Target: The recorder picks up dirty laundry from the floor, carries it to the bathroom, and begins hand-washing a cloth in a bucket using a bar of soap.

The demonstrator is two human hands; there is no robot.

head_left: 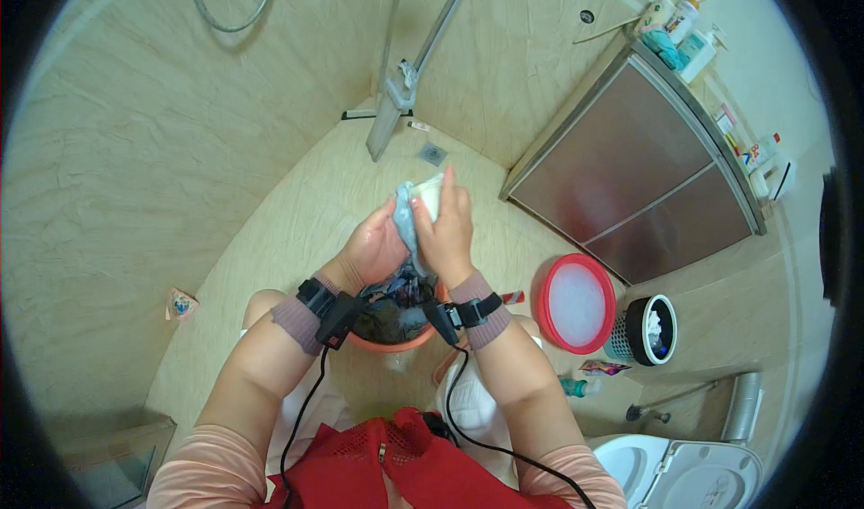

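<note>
Between my two hands, above an orange basin (388, 348), is a light blue wet cloth (405, 222). My right hand (445, 229) grips it together with a whitish, pale piece (428, 195), which may be a bar or folded fabric; I cannot tell which. My left hand (378, 246) is at the cloth's left side, palm up and fingers partly curled; its fingertips touch the cloth. The cloth's lower end hangs down towards dark wet clothes (391, 313) in the basin. Black straps with cables sit on both wrists.
At the right stand a red basin (611, 306) of sudsy water, a waste bin (665, 330), a green bottle (572, 387) and a toilet (709, 472). A cabinet (621, 151) with bottles on top is at the upper right. A squeegee mop (391, 117) leans near the floor drain (432, 153).
</note>
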